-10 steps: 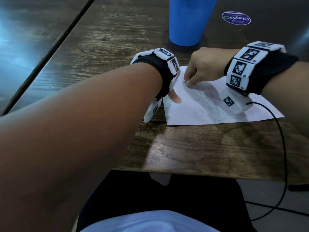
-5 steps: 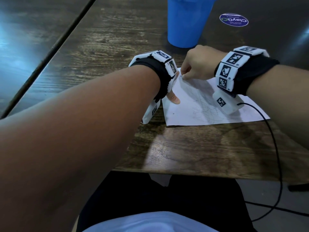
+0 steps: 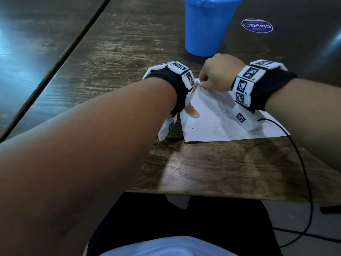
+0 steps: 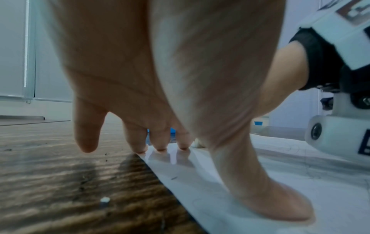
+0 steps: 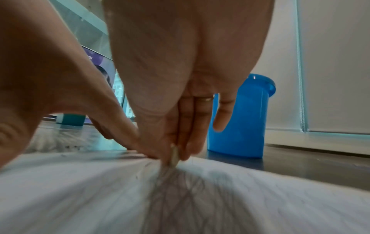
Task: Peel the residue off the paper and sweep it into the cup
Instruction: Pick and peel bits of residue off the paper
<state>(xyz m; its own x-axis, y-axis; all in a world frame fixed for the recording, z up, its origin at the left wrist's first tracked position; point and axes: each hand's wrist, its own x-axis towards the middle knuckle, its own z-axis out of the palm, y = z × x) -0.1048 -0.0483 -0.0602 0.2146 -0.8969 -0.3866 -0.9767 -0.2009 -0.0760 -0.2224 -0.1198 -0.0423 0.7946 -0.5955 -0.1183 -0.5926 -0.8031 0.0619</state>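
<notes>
The left hand (image 4: 160, 79) is lying spread over the left edge of the paper (image 3: 212, 126), its fingers (image 4: 160, 142) straight and its thumb flat, the tips of 3 of them pressing the sheet down onto the table (image 3: 129, 52); the little finger is hanging free above the wood just off the paper's edge.

The right hand (image 3: 219, 72) is sitting just beyond those fingers at the far left corner of the sheet, its fingers (image 5: 180, 126) curled and bunched. Its thumb and forefinger are pinching a small pale piece (image 5: 174, 156) against the paper, possibly an eraser or a scrap of residue; the wrist view is too blurred to say which. Dark pencil scribbles (image 5: 176, 190) are spreading across the sheet from just below that pinch, toward the wrist.

The blue cup (image 3: 208, 26) is standing upright on the table just past the right hand's knuckles, apart from the paper. A few dark specks and 1 small pale crumb (image 4: 105, 199) are lying on the wood beside the left hand, off the sheet.

A round sticker (image 3: 257, 25) is lying on the table to the right of the cup.
</notes>
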